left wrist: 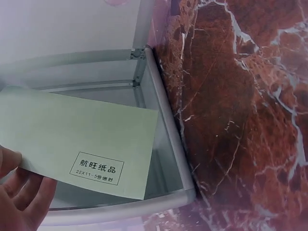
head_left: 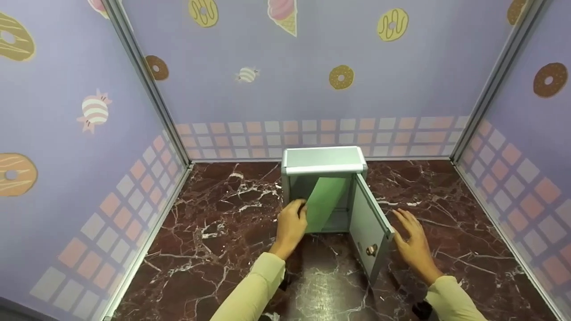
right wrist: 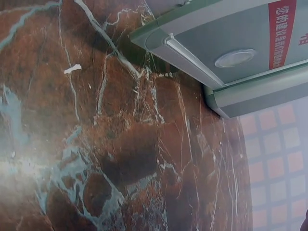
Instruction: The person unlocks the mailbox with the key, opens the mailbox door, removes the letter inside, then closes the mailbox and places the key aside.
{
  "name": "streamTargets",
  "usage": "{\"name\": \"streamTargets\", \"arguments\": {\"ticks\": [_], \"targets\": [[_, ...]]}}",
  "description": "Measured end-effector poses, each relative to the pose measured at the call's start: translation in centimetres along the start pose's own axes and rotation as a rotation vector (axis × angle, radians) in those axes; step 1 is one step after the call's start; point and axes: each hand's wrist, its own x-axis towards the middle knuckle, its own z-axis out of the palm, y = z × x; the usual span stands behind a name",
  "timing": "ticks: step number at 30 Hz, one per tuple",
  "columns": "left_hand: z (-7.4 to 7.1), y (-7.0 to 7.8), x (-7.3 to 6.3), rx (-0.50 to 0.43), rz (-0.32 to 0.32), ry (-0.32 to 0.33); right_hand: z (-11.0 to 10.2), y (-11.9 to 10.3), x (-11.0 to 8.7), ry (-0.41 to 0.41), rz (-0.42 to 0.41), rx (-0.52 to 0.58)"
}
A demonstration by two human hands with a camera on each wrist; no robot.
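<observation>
A pale green envelope (left wrist: 91, 130) with a small printed box of text is pinched by its edge between the thumb and fingers of my left hand (head_left: 292, 223). It stands tilted in the opening of a metal box (head_left: 323, 160), its upper part inside. The box's door (head_left: 368, 223) is swung out toward me on the right side, with a lock (head_left: 371, 249) near its free edge. My right hand (head_left: 412, 243) is just right of that edge, fingers extended and nothing held. In the right wrist view, the door's outer face (right wrist: 240, 38) shows a round disc and red lettering.
The box stands on a dark red marbled surface (head_left: 223, 249), near the patterned back wall (head_left: 312, 102). Side walls rise at left (head_left: 53, 133) and right (head_left: 526, 147), meeting the back wall at metal posts.
</observation>
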Motion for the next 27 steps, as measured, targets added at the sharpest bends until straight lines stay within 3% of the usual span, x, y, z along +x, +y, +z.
{"name": "streamTargets", "arguments": {"ticks": [7,18,27], "targets": [[-1.4,0.3,0.0,0.068,0.071,-0.006,0.1,-0.2,0.3,-0.008,0.003,0.013],[-3.0,0.1,-1.4,0.141,0.162,-0.039,-0.1,-0.2,0.0,-0.008,0.011,0.01],[-3.5,0.8,-2.2,0.26,0.269,-0.121,-0.1,-0.2,0.0,-0.005,-0.006,0.028]]}}
